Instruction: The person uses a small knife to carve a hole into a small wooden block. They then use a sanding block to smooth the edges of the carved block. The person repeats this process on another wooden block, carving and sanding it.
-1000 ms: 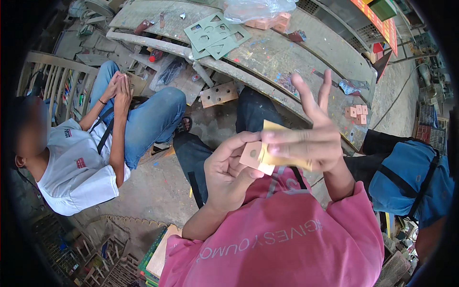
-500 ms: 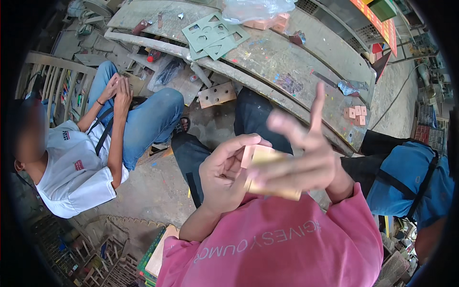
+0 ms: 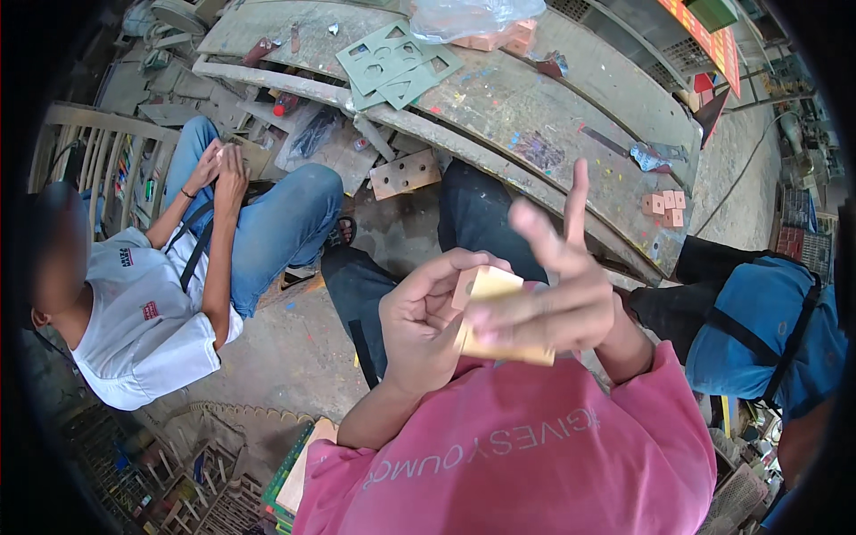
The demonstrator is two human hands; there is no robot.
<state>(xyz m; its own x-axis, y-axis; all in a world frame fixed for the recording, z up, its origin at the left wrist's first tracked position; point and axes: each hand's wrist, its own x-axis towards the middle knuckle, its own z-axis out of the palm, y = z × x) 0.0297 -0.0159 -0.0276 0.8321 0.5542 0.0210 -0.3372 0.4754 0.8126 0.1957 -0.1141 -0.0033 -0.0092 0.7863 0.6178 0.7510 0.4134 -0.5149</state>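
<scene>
Held up in front of my pink shirt, a small light-wood block (image 3: 463,287) with a hole in its face sits in my left hand (image 3: 415,323), whose fingers curl round it. My right hand (image 3: 572,309) pinches a folded yellowish sheet (image 3: 513,353), which looks like sandpaper, and lays it against the block's right side. Its index finger points up and its thumb is raised, while the lower fingers are blurred over the sheet. Most of the block is hidden behind the sheet and my fingers.
Ahead stands a worn, paint-spotted bench (image 3: 481,98) with green cut-out templates (image 3: 392,61), small wooden blocks (image 3: 664,209) and a plastic bag (image 3: 473,18). One person (image 3: 152,294) sits at left, hands together; another in blue (image 3: 758,325) is at right. A holed board (image 3: 406,175) lies below the bench.
My right hand has shifted slightly left with the yellowish sheet, across the block. My left hand has moved a little to the right, still holding the block.
</scene>
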